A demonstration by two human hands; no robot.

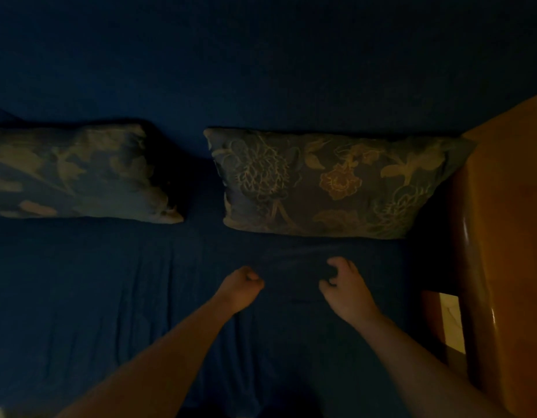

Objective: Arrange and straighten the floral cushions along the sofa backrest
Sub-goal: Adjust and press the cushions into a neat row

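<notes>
Two floral cushions lean against the dark blue sofa backrest [261,70]. The right cushion [330,182] stands close to the wooden armrest; the left cushion [77,173] runs off the left edge, with a gap between the two. Both my hands hover over the blue seat cover [110,297], a little in front of the right cushion and not touching it. My left hand [241,286] is curled into a loose fist. My right hand [342,285] has its fingers bent and apart, with nothing in it. The room is dim.
A glossy wooden armrest [502,236] closes off the sofa's right end. The seat cover shows wrinkles on the left and in front of the right cushion. A pale floor strip [451,321] shows beside the armrest.
</notes>
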